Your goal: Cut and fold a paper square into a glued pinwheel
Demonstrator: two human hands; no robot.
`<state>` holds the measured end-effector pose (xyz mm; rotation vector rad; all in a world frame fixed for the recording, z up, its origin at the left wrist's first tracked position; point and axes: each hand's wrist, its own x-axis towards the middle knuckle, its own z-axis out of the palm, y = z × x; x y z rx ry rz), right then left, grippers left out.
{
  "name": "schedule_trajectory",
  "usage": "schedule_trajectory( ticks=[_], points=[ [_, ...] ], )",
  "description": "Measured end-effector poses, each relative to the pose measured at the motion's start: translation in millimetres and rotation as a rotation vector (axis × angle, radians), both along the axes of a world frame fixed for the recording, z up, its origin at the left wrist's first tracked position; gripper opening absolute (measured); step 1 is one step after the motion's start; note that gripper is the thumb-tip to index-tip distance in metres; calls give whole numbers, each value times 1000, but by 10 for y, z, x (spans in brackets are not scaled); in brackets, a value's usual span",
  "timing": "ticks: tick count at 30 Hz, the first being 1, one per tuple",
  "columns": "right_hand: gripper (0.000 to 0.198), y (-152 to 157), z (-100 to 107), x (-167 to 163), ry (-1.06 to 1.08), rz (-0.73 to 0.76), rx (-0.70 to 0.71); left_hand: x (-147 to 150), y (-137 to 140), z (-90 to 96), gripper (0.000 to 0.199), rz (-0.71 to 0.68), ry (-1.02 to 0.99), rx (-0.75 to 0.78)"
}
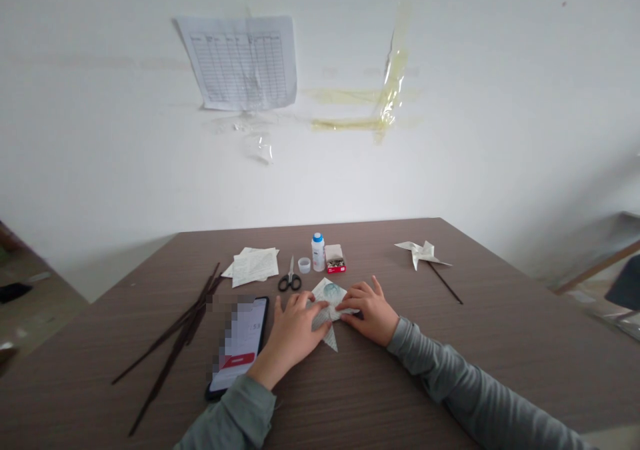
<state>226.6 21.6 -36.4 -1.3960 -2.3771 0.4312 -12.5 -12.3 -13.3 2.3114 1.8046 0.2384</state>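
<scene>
A square of printed paper [331, 293] with cut, partly folded corners lies on the table between my hands. One pointed flap sticks out toward me. My left hand [296, 327] holds the paper's left side, thumb and fingers pressed on it. From the right, my right hand [373, 311] grips the paper near its middle, fingertips close to the left thumb. The fingers cover part of the folds. Just beyond the paper stand a white bottle with a blue cap [318, 252] and a small red box of pins or tacks [335, 261].
Scissors [290, 278] and a small clear cup [305, 265] lie near a stack of paper sheets [256, 267]. At the left are a phone [240, 350] and several dark sticks [185, 320]. A paper pinwheel on a stick [423, 253] rests at the right. A wall [320, 190] borders the table's back.
</scene>
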Motion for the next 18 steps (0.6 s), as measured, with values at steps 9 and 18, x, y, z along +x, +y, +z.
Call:
schedule_trajectory(
  ticks=[9,18],
  points=[
    [31,12,-9,6,1,-4,-15,-5,-4,-69,60,-6,-15,42],
    [33,44,-101,31,15,26,30,23,-47,27,47,5,19,-17]
  ],
)
